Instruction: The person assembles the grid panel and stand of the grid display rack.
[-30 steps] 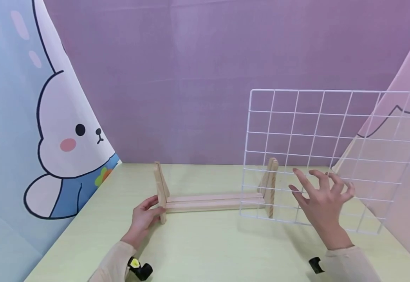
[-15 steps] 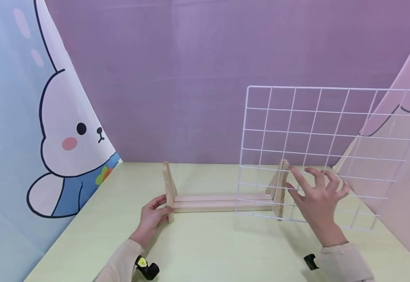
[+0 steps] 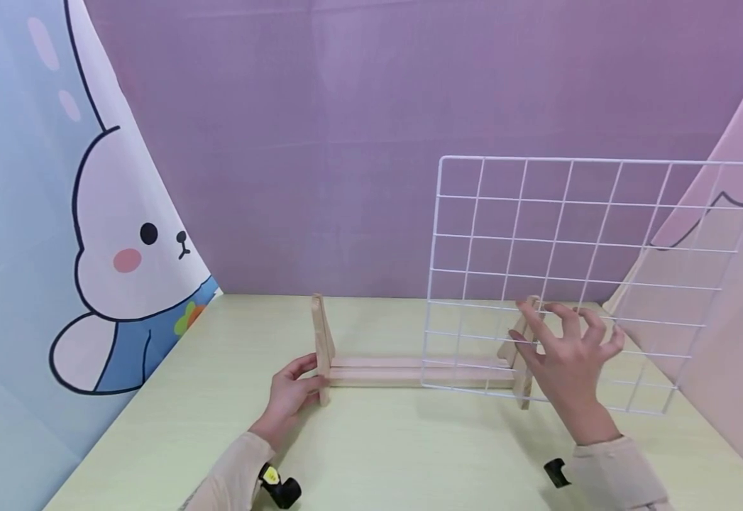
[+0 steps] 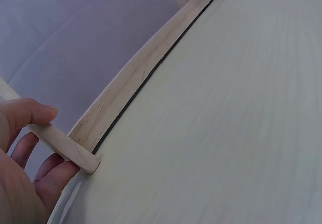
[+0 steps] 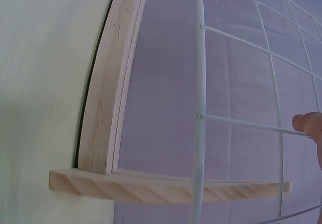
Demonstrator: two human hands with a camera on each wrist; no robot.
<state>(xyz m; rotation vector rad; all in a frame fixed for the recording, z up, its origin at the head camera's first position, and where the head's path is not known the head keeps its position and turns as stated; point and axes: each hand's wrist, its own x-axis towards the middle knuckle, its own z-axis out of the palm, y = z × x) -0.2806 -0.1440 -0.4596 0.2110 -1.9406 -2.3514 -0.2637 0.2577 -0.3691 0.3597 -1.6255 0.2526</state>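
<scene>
A pale wooden stand (image 3: 377,375), with an upright end piece at each side and a long crossbar, rests on the table. My left hand (image 3: 289,399) pinches the left end piece low down; the left wrist view shows thumb and fingers on either side of its wooden foot (image 4: 75,152). A white wire grid panel (image 3: 563,201) is held upright by my right hand (image 3: 572,362), whose fingers are bent at its wires. The panel overlaps the stand's right end in the head view. In the right wrist view only a fingertip (image 5: 306,123) shows, against a wire.
A light yellow-green table (image 3: 397,454) lies under everything. Behind it hangs a purple cloth backdrop (image 3: 282,177). A rabbit-print panel (image 3: 109,284) stands at the left, and a pink printed panel (image 3: 735,305) at the right.
The wooden stand has slid right along the table with my left hand. The grid panel and my right hand have shifted slightly left, so panel and stand overlap more.
</scene>
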